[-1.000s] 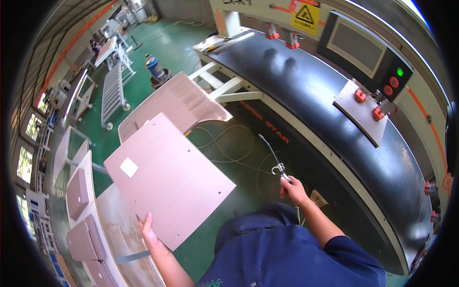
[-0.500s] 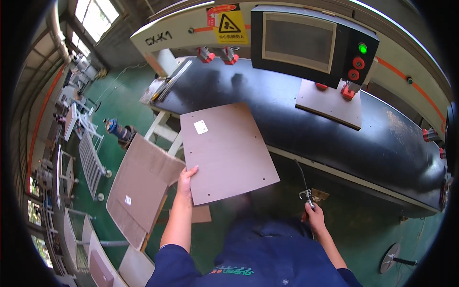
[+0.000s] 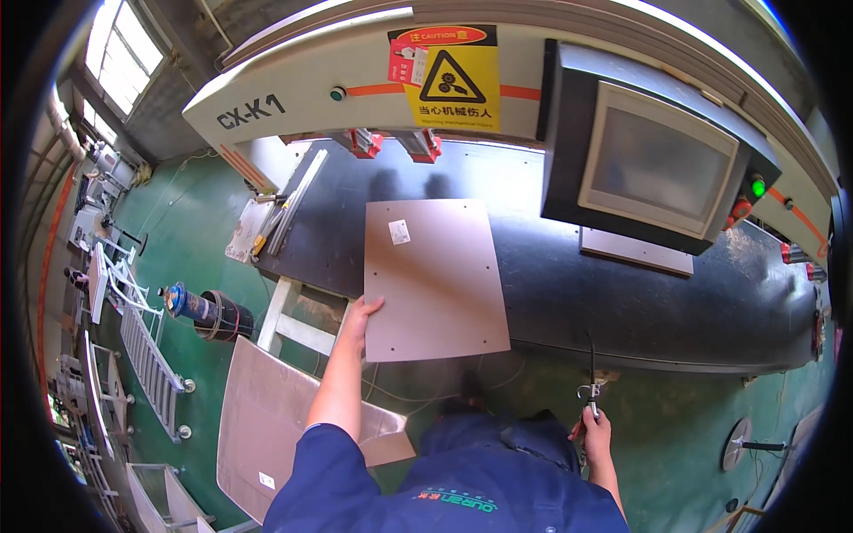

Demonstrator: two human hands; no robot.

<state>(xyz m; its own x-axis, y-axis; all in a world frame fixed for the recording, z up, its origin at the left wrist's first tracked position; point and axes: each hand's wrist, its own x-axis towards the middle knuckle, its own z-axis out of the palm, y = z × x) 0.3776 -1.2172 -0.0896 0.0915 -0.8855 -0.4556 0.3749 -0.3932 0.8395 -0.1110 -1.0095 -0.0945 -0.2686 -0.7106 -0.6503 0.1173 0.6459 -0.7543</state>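
Note:
My left hand [image 3: 362, 322] is closed on the left edge of a flat brown-grey board [image 3: 435, 284], thumb on top and fingers hidden beneath. The board has small drilled holes along its sides and a white label near its far left corner. It is held up in front of me, its far part overlapping the black machine table [image 3: 551, 311]; whether it touches the table I cannot tell. Lower right, my right hand [image 3: 597, 435] is wrapped round an air blow gun [image 3: 592, 391] with a thin dark nozzle pointing away from me.
Above the table runs a machine beam with red-tipped clamps [image 3: 362, 144] and a control screen [image 3: 662, 160]. Another board [image 3: 635, 252] lies partly hidden under the screen. Larger boards [image 3: 275, 417] stand at left, near a blue cylinder in a black bucket [image 3: 227, 315].
The machine looks closer and the view has shifted. The held board has turned straighter and now overlaps more of the black table. Both hands keep their grips.

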